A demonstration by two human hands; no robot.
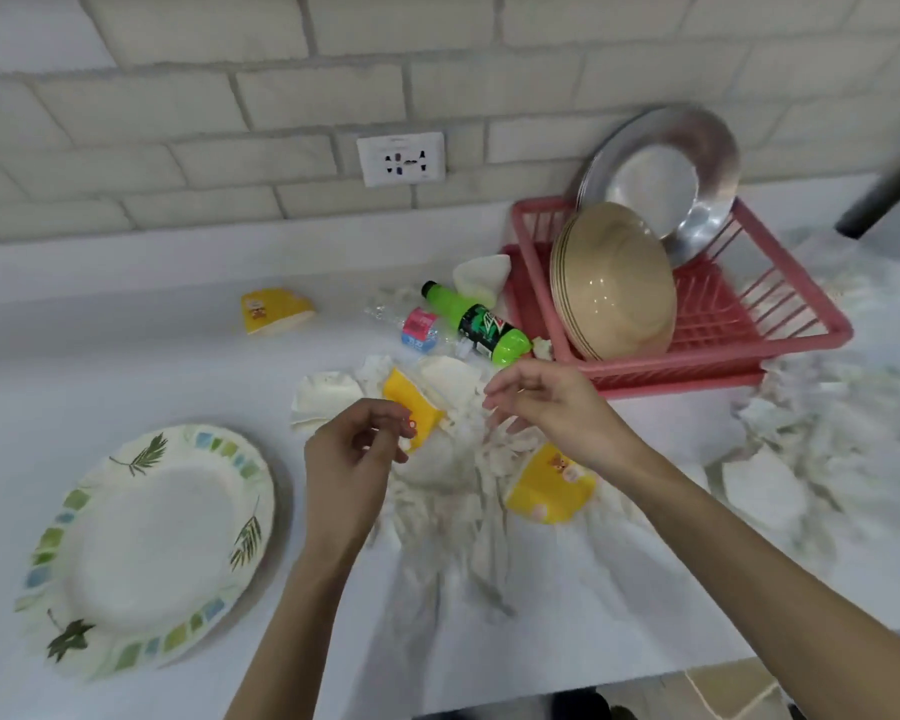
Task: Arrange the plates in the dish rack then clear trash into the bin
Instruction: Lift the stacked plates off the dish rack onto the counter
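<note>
A red dish rack (780,324) stands at the back right with a steel plate (661,174) and beige plates (614,288) upright in it. A white plate with a leaf pattern (146,548) lies flat at the front left. Trash lies in the middle: a green bottle (479,324), a crushed clear bottle (417,327), crumpled white paper (453,485) and yellow paper cups (414,407) (549,491). My left hand (354,459) hovers over the pile with loosely curled fingers and holds nothing. My right hand (546,402) hangs above the paper, fingers relaxed and empty.
Another yellow cup (274,310) lies apart at the back left. A wall socket (401,158) sits in the brick wall. More crumpled paper (801,439) spreads along the right of the counter. The counter's front edge (619,683) runs at the bottom right.
</note>
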